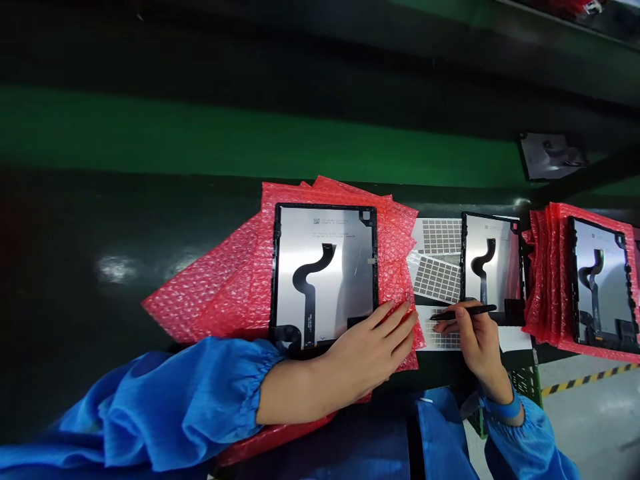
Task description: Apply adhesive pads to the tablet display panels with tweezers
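My left hand point(373, 347) lies with its fingers stretched over the lower right edge of a tablet screen panel point(345, 287) and the red bubble-wrap bags point(235, 287) under it. The panel's silver back faces up, with a black frame and a curved black flex cable point(309, 287). Pinched in my right hand point(475, 337) is a pair of black tweezers point(473, 311), its tip pointing left over a sheet of small grey stickers point(447, 341). More sticker sheets point(436, 278) lie just above. Beside them, a second screen panel point(487, 263) rests above my right hand.
At the right, another panel point(603, 280) sits on a stack of red bubble-wrap bags point(545, 280). A further panel point(550, 157) lies at the back right. The dark table point(100, 267) extends left. A green crate point(527, 383) stands below its front edge.
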The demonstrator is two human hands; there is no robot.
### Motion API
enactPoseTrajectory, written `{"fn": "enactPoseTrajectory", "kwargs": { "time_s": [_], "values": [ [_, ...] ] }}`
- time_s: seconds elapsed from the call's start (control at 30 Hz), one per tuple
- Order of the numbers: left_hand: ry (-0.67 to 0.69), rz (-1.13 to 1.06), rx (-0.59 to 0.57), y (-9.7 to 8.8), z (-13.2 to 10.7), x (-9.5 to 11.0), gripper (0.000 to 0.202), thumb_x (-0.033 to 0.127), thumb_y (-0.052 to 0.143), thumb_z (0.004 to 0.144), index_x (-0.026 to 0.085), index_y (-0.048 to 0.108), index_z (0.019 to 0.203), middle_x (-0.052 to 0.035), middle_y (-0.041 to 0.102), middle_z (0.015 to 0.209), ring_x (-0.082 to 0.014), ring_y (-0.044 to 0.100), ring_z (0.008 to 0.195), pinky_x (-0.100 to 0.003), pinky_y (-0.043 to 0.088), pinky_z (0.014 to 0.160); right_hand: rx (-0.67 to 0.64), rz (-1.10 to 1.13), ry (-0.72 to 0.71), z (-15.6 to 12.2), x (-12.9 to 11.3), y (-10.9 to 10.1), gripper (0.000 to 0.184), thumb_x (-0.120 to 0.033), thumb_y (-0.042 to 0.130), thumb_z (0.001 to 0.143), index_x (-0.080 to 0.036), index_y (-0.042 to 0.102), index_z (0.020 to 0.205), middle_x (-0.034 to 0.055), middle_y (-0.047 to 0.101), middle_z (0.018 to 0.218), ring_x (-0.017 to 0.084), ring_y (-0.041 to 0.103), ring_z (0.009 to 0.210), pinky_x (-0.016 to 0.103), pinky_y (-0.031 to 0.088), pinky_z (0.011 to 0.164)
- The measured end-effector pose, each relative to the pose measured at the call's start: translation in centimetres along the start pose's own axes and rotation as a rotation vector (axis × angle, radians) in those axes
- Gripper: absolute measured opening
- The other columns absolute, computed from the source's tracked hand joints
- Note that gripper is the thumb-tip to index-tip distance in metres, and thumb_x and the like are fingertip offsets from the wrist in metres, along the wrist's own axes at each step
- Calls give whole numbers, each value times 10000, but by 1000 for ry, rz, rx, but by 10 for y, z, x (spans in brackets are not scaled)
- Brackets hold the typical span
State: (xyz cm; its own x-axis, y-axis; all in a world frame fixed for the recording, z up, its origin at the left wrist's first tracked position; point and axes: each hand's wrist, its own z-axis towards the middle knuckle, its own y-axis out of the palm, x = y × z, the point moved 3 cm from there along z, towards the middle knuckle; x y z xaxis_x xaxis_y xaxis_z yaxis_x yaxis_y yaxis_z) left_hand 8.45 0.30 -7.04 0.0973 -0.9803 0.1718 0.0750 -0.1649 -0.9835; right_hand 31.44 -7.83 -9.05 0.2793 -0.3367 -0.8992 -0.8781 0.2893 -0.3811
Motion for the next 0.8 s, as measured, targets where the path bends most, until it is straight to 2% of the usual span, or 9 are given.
{"fn": "enactPoseTrajectory", "kwargs": {
  "time_s": [0.17, 0.27, 0.33, 0.4, 0.47, 0.53, 0.6, 0.67, 0.8],
  "values": [
    [-6, -28, -7, -1, 1, 0, 722, 524, 764, 892, 101, 622, 1459, -168, 524, 1622, -379, 462, 1494, -521, 306, 1249, 25, 95, 71, 2, 0, -3, 325, -557, 640, 1031, -235, 652, 988, 45, 794, 723, 239, 770, 571, 365, 662, 558],
    [1, -67, 64, -24, -2, -4, 819, 653, 735, 885, 88, 600, 1462, -194, 532, 1605, -388, 460, 1494, -519, 301, 1251, 93, 194, 95, 7, -6, -6, 341, -559, 669, 1010, -225, 662, 942, 39, 787, 695, 235, 751, 518, 353, 643, 514],
    [5, -83, 122, -45, -6, -8, 680, 643, 619, 977, 98, 638, 1384, -190, 650, 1458, -353, 575, 1377, -490, 373, 1197, 136, 253, 87, 15, -15, -4, 335, -541, 687, 1003, -215, 662, 931, 39, 787, 690, 226, 749, 506, 335, 636, 510],
    [-36, -99, 129, -63, -11, -14, 491, 562, 528, 1050, 124, 702, 1186, -130, 764, 1119, -282, 713, 1063, -432, 494, 1033, 149, 309, 51, 27, -29, 5, 322, -521, 703, 999, -209, 656, 937, 37, 792, 695, 217, 757, 510, 321, 640, 528],
    [-122, -72, 66, -70, -15, -21, 444, 526, 530, 1053, 121, 709, 1086, -79, 744, 858, -240, 710, 773, -408, 538, 877, 121, 351, 11, 43, -48, 23, 309, -509, 711, 996, -210, 649, 946, 28, 791, 686, 218, 767, 519, 324, 651, 544],
    [-211, -1, -31, -68, -18, -28, 546, 543, 587, 1019, 56, 682, 1247, -87, 751, 785, -248, 704, 672, -446, 541, 887, 67, 371, -10, 60, -70, 48, 305, -510, 710, 994, -215, 643, 950, 15, 780, 656, 228, 775, 525, 330, 658, 545],
    [-268, 39, -115, -64, -21, -34, 778, 577, 617, 993, -28, 537, 1475, -117, 773, 768, -277, 722, 665, -524, 510, 989, 15, 380, -25, 74, -93, 75, 323, -529, 719, 980, -221, 633, 937, 12, 774, 638, 235, 783, 534, 326, 659, 536],
    [-300, 32, -127, -62, -25, -40, 884, 587, 607, 994, -71, 429, 1558, -163, 796, 819, -311, 751, 737, -567, 465, 1055, -36, 382, -39, 86, -113, 101, 361, -565, 732, 955, -222, 627, 911, 24, 779, 644, 238, 786, 538, 315, 654, 514],
    [-402, 6, -86, -63, -37, -56, 959, 633, 635, 959, -100, 435, 1543, -337, 735, 1224, -432, 726, 1135, -606, 430, 1096, -155, 361, -27, 99, -142, 146, 393, -597, 728, 941, -214, 645, 911, 42, 791, 659, 237, 791, 546, 302, 653, 494]
  ]
}}
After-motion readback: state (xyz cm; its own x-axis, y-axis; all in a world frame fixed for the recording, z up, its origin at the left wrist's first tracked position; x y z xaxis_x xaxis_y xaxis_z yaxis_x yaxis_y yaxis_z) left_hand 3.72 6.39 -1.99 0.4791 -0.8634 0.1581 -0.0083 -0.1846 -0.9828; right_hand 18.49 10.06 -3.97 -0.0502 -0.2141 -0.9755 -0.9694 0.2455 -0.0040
